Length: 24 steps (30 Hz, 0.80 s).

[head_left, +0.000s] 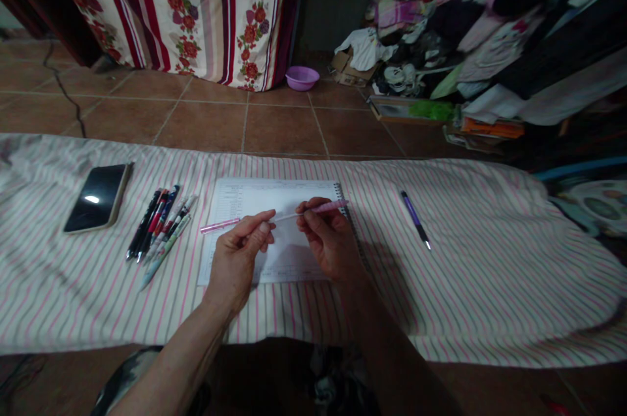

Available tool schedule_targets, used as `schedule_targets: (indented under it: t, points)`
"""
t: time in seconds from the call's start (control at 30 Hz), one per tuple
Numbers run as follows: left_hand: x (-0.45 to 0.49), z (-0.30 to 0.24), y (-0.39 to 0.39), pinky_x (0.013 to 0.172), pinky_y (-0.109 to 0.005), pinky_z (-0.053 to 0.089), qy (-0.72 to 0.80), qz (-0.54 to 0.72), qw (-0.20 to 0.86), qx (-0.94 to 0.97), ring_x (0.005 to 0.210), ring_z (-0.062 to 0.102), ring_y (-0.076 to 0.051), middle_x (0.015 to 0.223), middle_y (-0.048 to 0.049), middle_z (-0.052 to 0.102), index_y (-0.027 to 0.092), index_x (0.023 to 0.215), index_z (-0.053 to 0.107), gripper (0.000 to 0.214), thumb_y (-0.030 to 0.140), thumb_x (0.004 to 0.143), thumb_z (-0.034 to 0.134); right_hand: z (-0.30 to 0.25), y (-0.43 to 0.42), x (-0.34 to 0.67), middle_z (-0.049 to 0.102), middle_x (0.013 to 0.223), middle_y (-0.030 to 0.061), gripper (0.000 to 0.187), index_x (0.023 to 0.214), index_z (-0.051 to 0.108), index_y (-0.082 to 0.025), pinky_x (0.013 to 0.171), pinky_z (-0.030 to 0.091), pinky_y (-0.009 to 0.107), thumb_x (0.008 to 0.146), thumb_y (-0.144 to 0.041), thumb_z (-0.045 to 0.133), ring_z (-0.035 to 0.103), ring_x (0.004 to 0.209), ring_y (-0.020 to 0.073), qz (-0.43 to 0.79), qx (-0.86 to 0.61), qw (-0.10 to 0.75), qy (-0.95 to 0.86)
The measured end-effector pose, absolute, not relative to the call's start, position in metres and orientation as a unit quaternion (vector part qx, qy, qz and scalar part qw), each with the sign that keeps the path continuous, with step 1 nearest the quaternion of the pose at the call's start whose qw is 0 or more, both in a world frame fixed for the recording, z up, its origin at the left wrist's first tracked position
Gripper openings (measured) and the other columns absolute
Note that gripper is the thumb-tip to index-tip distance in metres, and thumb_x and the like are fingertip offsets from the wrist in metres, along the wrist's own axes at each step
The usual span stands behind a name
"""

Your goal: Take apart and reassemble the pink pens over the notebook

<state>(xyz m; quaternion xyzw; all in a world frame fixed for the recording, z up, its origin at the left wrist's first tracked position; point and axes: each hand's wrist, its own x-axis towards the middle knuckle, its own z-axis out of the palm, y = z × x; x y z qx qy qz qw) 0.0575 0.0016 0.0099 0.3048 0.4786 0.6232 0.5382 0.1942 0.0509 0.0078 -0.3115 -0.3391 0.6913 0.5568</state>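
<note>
A pink pen is in two parts above the notebook (294, 253). My left hand (240, 246) is closed around one part, a pink patterned barrel (219, 226) that sticks out to the left. Between my thumb and fingers, my right hand (328, 233) pinches the other pink part (331, 206), which points right. A thin pale refill (287, 216) spans the gap between both hands. My left fingers hide where it ends. The notebook lies under both hands, with printed lines and a spiral binding on its right side.
Several pens (159, 223) lie grouped at the left beside a phone (98, 197). A purple pen (415, 219) lies to the right on the striped cloth (490, 259). Beyond are a tiled floor (206, 117), a purple basin (302, 78), a floral curtain (206, 11) and piled clothes (401, 11).
</note>
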Motion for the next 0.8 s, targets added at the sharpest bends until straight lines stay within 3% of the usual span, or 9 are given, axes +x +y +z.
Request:
schedule_targets:
  t: [0.23, 0.37, 0.53, 0.63, 0.8]
  points:
    - [0.059, 0.018, 0.003, 0.059, -0.018, 0.042, 0.458, 0.628, 0.571, 0.264, 0.057, 0.054, -0.006, 0.062, 0.0021, 0.064, 0.019, 0.094, 0.071, 0.026, 0.016, 0.068, 0.072, 0.008, 0.05, 0.195, 0.068, 0.077, -0.0047, 0.014, 0.077, 0.065, -0.024, 0.061, 0.048, 0.015, 0.068, -0.018, 0.073, 0.059, 0.061, 0.0041, 0.69, -0.296, 0.557, -0.356]
    - [0.059, 0.021, 0.002, 0.054, -0.021, 0.044, 0.491, 0.61, 0.547, 0.295, 0.052, 0.058, -0.01, 0.059, -0.002, 0.068, 0.014, 0.081, 0.069, 0.014, 0.017, 0.067, 0.072, 0.009, 0.05, 0.196, 0.068, 0.076, -0.0042, 0.013, 0.076, 0.065, -0.023, 0.059, 0.048, 0.015, 0.068, -0.018, 0.073, 0.059, 0.06, 0.0042, 0.697, -0.292, 0.54, -0.371]
    - [0.056, 0.018, 0.004, 0.039, -0.017, 0.031, 0.518, 0.618, 0.535, 0.251, 0.04, 0.046, -0.003, 0.061, -0.0026, 0.067, 0.01, 0.083, 0.068, 0.017, 0.022, 0.07, 0.07, 0.006, 0.054, 0.198, 0.068, 0.076, -0.0045, 0.017, 0.076, 0.065, -0.023, 0.058, 0.05, 0.013, 0.064, -0.019, 0.076, 0.06, 0.061, 0.0039, 0.7, -0.315, 0.561, -0.311]
    - [0.054, 0.017, 0.006, 0.045, -0.016, 0.036, 0.535, 0.607, 0.563, 0.169, 0.049, 0.052, -0.005, 0.064, -0.0029, 0.065, 0.009, 0.081, 0.065, 0.017, 0.023, 0.072, 0.068, 0.001, 0.057, 0.198, 0.068, 0.076, -0.0038, 0.019, 0.076, 0.065, -0.021, 0.059, 0.05, 0.01, 0.062, -0.02, 0.077, 0.06, 0.062, 0.0032, 0.691, -0.345, 0.567, -0.288]
    - [0.049, 0.019, 0.006, 0.058, -0.021, 0.044, 0.531, 0.593, 0.586, 0.149, 0.063, 0.062, -0.011, 0.075, -0.0067, 0.068, 0.007, 0.093, 0.063, 0.019, 0.008, 0.074, 0.059, -0.002, 0.056, 0.195, 0.069, 0.078, -0.0031, 0.019, 0.079, 0.065, -0.021, 0.062, 0.05, 0.012, 0.064, -0.021, 0.076, 0.06, 0.064, 0.0039, 0.7, -0.354, 0.549, -0.289]
